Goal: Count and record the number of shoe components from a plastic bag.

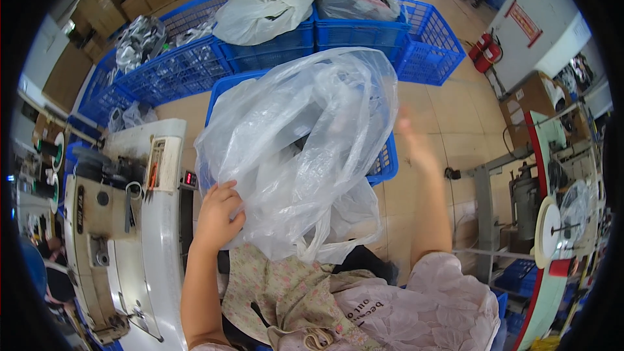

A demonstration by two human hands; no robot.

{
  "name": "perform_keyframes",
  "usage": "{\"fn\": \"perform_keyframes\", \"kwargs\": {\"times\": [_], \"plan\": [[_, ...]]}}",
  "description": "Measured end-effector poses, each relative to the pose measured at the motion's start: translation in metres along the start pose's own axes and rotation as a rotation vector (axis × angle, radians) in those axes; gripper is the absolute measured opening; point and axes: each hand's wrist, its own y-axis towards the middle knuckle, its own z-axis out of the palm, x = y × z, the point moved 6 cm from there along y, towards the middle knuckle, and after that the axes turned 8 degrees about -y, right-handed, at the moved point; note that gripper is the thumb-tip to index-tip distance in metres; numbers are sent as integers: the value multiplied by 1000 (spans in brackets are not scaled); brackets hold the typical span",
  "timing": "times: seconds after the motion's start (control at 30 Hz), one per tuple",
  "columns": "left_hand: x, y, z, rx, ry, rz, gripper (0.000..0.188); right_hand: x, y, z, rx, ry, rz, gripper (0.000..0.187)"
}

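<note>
A large clear plastic bag (296, 175) spreads in front of me over a blue plastic crate (385, 164). Dark and pale contents show faintly through the film, too veiled to name. My left hand (222, 213) is at the bag's near left edge, its fingers curled into the plastic. Off the bag's right side, my right hand (411, 133) is raised and smeared by motion. It seems apart from the bag, and its fingers cannot be made out.
A sewing machine (97, 221) stands on a white table at my left. Behind the bag are blue crates (429, 49) and stuffed white bags (266, 6). Red fire extinguishers (484, 52) stand at the far right wall. A machine stand (484, 201) is on the right.
</note>
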Motion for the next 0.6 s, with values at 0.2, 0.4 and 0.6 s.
{"fn": "perform_keyframes", "kwargs": {"times": [0.2,0.4,0.6], "plan": [[-3,1,14,54,-72,17,16,61,-20,171,173,118,-465,96],[-3,1,28,96,-56,-19,15,93,-25,219,23,-212,-354,92],[0,2,37,152,-55,-61,17,77,-29,219,-64,-166,-384,92]]}}
